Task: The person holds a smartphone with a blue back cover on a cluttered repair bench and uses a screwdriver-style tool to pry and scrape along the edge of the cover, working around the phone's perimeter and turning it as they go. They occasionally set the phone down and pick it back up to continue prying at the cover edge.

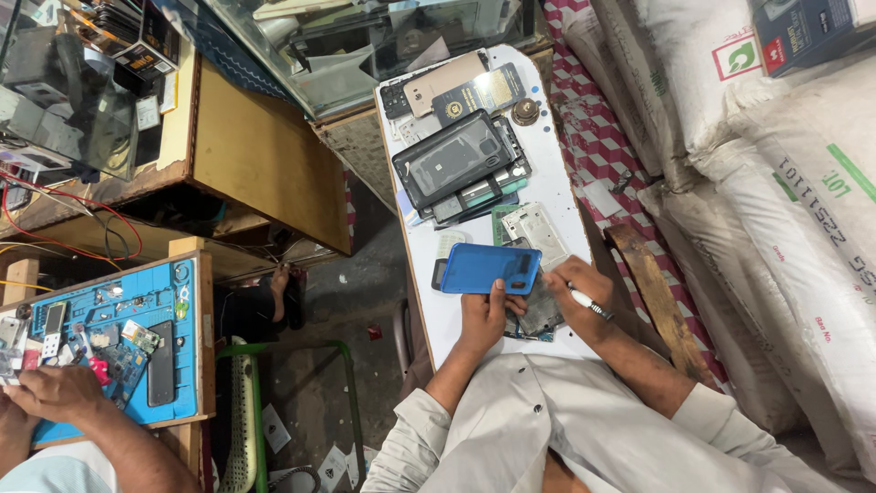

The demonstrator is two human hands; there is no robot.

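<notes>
White table point(558, 183), stacked phone cases point(453, 157), loose phones point(444, 80), metal frame point(538, 230)

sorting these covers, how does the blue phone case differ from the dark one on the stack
The blue phone case is opaque bright blue and gripped by the left hand. The dark translucent phone case is smoky, larger, and lies untouched atop a pile of phones. Both are rectangular and sit on the white table.

- A phone repair shop.
- Stacked phones and cases point(461, 164) cover the white worktop point(557, 183).
- A blue repair mat point(119, 351) holds circuit boards and opened phones.
- Glass display counter point(365, 46) alongside.
</notes>
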